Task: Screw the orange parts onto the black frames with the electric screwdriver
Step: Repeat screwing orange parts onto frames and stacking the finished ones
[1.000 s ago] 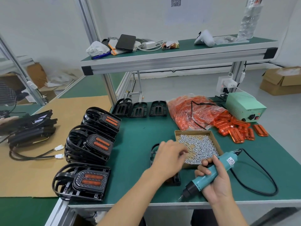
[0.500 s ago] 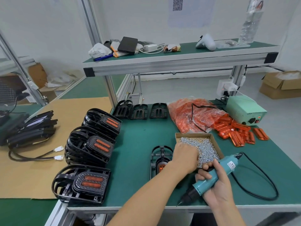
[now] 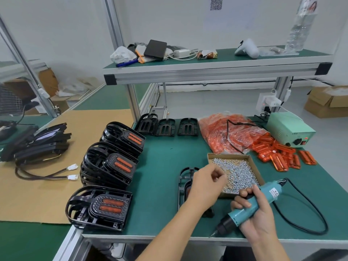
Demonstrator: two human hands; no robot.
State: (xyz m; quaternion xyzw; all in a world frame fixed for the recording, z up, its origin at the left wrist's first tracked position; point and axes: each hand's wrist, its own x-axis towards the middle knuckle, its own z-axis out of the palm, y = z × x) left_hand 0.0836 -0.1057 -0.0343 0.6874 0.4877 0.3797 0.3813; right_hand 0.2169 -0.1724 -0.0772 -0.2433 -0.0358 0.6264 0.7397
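A black frame (image 3: 183, 178) with an orange part (image 3: 187, 191) set in it lies near the table's front edge, mostly hidden under my left hand (image 3: 204, 186). That hand hovers at the left edge of the cardboard screw box (image 3: 228, 155), its fingertips pinching a small screw. My right hand (image 3: 259, 222) grips the teal electric screwdriver (image 3: 250, 206), bit pointing down-left past the table's front edge. Loose orange parts (image 3: 278, 157) lie to the right of the box.
Three stacks of finished frames (image 3: 113, 164) stand at the left of the table. Empty black frames (image 3: 167, 127) line the back, beside a bag of orange parts (image 3: 226, 134) and a green power unit (image 3: 290, 129). The screwdriver's black cable (image 3: 310, 213) loops at right.
My left hand reached into the screw box, then lifted back to its left edge with fingertips pinched. The right hand and screwdriver stayed nearly still.
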